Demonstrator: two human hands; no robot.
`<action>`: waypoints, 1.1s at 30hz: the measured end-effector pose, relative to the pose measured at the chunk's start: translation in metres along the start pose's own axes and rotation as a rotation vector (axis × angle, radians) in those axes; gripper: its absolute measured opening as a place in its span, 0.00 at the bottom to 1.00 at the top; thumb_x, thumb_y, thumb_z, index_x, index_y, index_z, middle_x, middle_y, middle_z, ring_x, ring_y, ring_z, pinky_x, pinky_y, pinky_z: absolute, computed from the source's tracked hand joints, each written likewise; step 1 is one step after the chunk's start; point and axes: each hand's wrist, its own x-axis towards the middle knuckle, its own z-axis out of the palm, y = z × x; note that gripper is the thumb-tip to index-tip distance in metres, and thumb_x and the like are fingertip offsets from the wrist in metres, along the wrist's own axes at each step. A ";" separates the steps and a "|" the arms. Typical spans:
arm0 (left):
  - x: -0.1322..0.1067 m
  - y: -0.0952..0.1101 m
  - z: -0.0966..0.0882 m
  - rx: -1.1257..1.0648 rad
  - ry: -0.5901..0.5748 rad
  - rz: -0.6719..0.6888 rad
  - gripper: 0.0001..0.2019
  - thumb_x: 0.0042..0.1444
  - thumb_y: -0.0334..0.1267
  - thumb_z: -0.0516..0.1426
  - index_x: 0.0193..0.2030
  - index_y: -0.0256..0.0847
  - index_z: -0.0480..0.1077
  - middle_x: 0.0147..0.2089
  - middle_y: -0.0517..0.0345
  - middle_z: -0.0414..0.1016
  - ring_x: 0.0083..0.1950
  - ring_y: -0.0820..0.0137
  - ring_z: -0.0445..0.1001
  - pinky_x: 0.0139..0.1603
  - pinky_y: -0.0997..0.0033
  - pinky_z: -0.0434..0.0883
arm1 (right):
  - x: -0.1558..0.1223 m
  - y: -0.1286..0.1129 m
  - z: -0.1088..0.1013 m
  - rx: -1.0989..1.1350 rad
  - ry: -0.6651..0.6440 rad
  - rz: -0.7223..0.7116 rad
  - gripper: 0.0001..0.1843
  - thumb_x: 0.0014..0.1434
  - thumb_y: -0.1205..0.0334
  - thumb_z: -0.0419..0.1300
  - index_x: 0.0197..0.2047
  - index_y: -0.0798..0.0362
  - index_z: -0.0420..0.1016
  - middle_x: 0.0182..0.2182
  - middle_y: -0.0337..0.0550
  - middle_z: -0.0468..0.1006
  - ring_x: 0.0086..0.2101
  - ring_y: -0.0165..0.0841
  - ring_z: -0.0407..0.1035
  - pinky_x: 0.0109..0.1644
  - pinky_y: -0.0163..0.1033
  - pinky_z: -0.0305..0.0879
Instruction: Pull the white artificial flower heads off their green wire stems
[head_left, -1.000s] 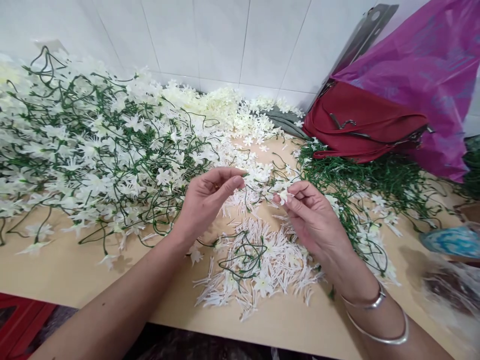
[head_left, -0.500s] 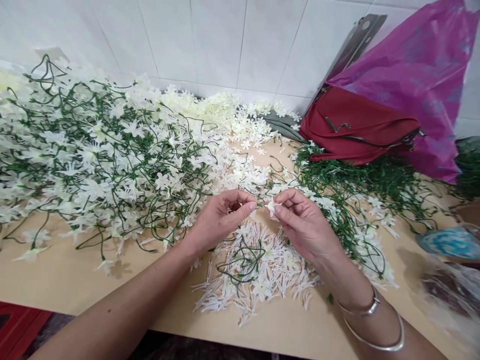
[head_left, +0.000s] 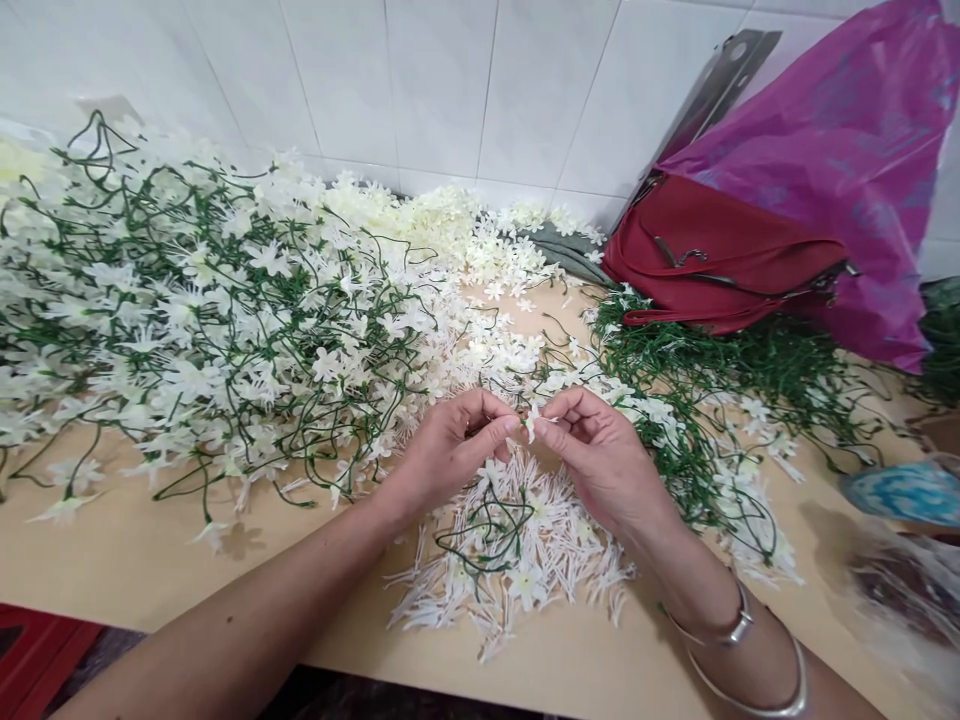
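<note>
My left hand [head_left: 450, 450] and my right hand [head_left: 600, 455] meet fingertip to fingertip above the table, both pinched. Between them sits a small white plastic flower [head_left: 532, 422], held by my right thumb and forefinger. My left fingertips pinch a thin green stem end [head_left: 516, 418] right against that flower. Below the hands lies a loose heap of white flower pieces [head_left: 525, 545] with a green wire stem [head_left: 487, 525] coiled on it.
A big pile of finished white flower vines [head_left: 202, 310] covers the left of the tan table [head_left: 127, 540]. Bare green stems [head_left: 720, 380] lie at the right, below a red bag [head_left: 720, 255] and a purple plastic bag [head_left: 847, 150]. A blue thing [head_left: 904, 490] sits at the right edge.
Both hands have come down and towards each other; the gap between the fingertips has closed, so the stem end and the flower now touch.
</note>
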 end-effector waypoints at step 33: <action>0.000 -0.017 0.008 -0.037 0.092 -0.049 0.09 0.68 0.41 0.58 0.39 0.37 0.71 0.32 0.55 0.81 0.34 0.70 0.80 0.38 0.71 0.73 | 0.015 0.018 0.002 0.263 -0.083 0.133 0.19 0.43 0.60 0.81 0.26 0.50 0.73 0.24 0.32 0.71 0.29 0.27 0.63 0.36 0.33 0.62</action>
